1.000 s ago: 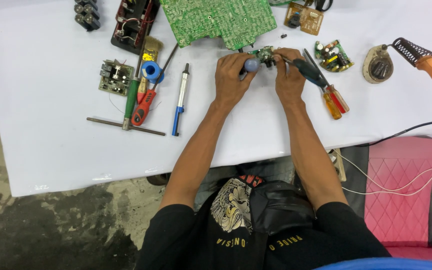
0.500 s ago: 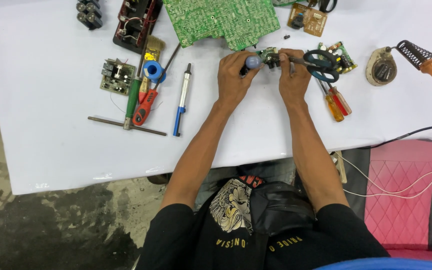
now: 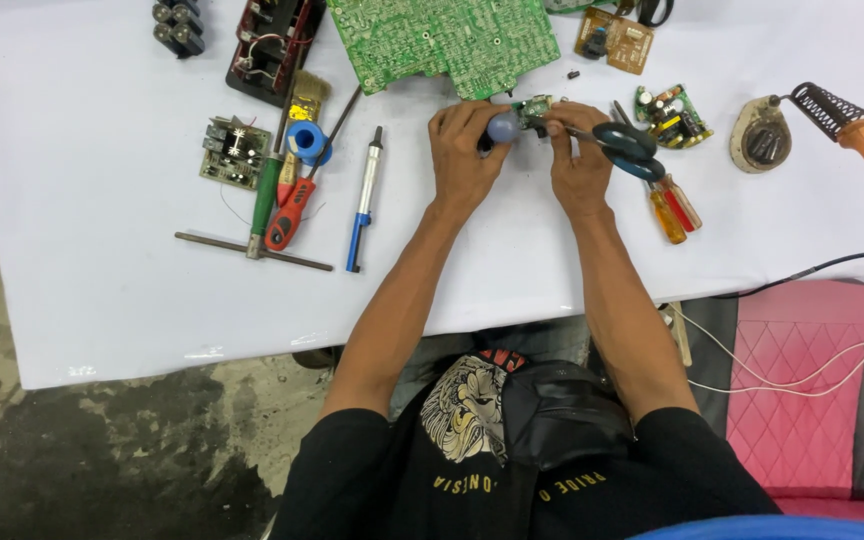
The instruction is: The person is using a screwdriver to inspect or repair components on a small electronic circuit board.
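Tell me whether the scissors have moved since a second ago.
Yes. The scissors, in the right hand, swung up and rightward: they covered the screwdrivers before and now lie beside the small green board.

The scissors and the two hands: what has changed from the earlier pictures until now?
The dark-handled scissors first lay on the white table beside the screwdrivers; the right hand took them up and now works their tip at the small circuit board. The left hand keeps gripping that piece. The other tools and boards stayed in place.
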